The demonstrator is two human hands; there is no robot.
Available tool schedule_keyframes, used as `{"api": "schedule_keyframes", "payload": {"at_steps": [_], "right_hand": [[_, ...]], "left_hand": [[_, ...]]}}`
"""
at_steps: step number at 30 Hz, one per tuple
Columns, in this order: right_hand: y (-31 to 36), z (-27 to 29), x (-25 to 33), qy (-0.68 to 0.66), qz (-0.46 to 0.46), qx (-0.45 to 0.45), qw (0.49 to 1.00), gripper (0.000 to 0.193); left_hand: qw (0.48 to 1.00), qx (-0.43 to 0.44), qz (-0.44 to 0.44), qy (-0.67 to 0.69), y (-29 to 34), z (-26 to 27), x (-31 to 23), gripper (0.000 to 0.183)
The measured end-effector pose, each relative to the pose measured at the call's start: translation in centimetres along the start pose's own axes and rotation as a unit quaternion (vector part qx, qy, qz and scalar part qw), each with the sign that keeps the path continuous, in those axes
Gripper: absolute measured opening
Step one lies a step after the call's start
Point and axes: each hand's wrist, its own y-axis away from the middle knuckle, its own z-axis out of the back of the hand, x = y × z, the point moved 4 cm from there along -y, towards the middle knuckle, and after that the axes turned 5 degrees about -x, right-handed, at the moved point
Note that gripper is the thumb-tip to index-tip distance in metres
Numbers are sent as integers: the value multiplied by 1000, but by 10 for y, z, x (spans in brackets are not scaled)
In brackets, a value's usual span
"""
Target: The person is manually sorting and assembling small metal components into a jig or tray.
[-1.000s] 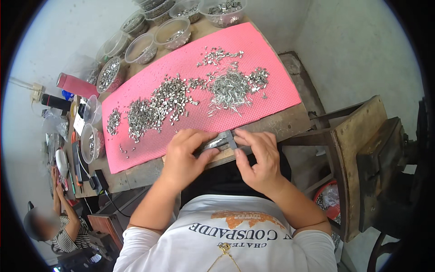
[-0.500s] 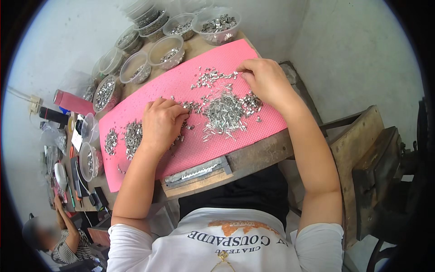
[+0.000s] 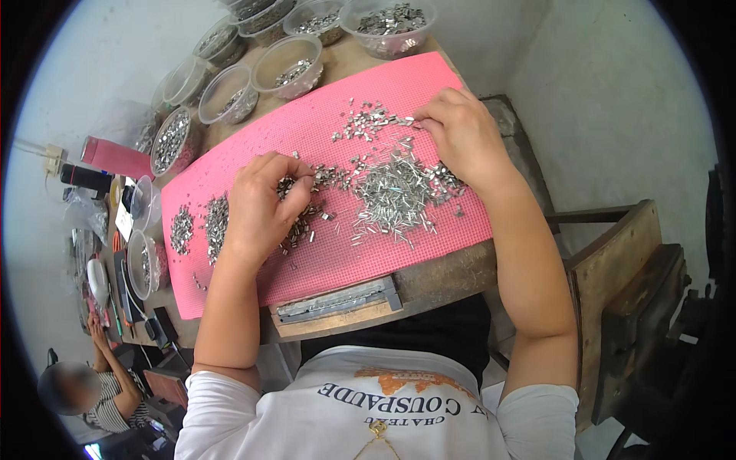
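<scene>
My right hand [image 3: 464,138] is at the right part of a pink textured mat [image 3: 368,264]. Its thumb and forefinger are pinched on a small silvery metal piece [image 3: 415,121], beside a loose scatter of short metal pieces [image 3: 368,123]. My left hand [image 3: 261,201] rests low over a heap of small metal pieces [image 3: 300,230] left of the middle. Its thumb and forefinger curl toward each other; whatever lies between the tips is too small to make out. Between the hands lies a pile of thin metal pins [image 3: 392,192].
Clear plastic bowls [image 3: 287,67] of metal parts line the table's back and left. A slotted metal bar [image 3: 337,300] lies at the front edge. A pink cylinder [image 3: 116,156] and tools stand left. Another person [image 3: 107,391] sits at lower left; a wooden stand [image 3: 613,291] is right.
My view has shifted slightly. The left hand's thumb has moved away from its bunched fingers, showing more pieces beneath. The right hand stays pinched at the scatter's edge.
</scene>
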Motion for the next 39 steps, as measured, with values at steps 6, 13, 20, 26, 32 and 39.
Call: {"api": "schedule_keyframes", "payload": {"at_steps": [6,13,20,26,32,39], "right_hand": [[1,7,4,-25,-25,18,999,16],[2,12,5,-22,-24,29,999,17],[3,21,7,-58,-46,32,997,17],[14,62,23,-73,-46,-14,996,13],[56,84,40,-74,-66,79,992,7],[88,78,51,-27,-70,55,996,12]], "left_hand": [[1000,16,1,24,2,3,-5,9],[990,85,-114,16,8,-4,-18,11],[972,134,-190,42,18,-8,-39,16],[965,155,-208,-36,21,-1,-52,13],[968,137,-201,-58,24,0,-55,10],[966,163,-185,-81,38,11,-59,13]]}}
